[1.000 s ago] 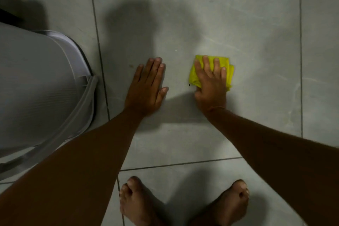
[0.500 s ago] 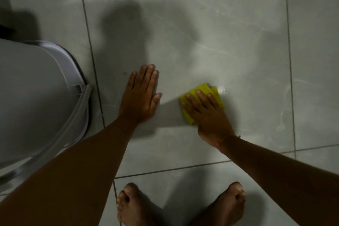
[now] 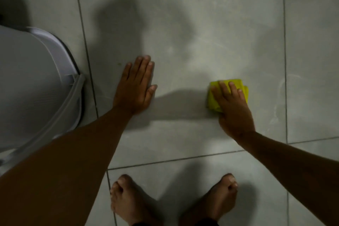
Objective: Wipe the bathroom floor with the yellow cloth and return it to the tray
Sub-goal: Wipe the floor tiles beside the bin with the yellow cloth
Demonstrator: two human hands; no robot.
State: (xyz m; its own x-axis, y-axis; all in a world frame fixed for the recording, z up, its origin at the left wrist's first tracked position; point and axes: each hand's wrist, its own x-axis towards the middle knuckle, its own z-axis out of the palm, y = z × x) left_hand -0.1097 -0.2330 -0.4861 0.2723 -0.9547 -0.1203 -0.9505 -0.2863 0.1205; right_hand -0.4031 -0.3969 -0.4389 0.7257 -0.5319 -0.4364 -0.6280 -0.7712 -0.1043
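A folded yellow cloth [image 3: 212, 100] lies flat on the grey tiled floor [image 3: 192, 33], right of centre. My right hand [image 3: 232, 108] presses down on it with fingers spread, covering most of it. My left hand [image 3: 136, 88] rests palm-down on the bare tile to the left, fingers together, holding nothing. No tray is in view.
A large white rounded fixture [image 3: 33, 86] with a grey rim fills the left side, close to my left forearm. My two bare feet [image 3: 132, 202] [image 3: 218, 200] stand at the bottom edge. Dark grout lines cross the tiles; bare floor extends ahead and right.
My right hand has slid the yellow cloth rightward across the tile, away from my left hand. The left hand has stayed planted in place.
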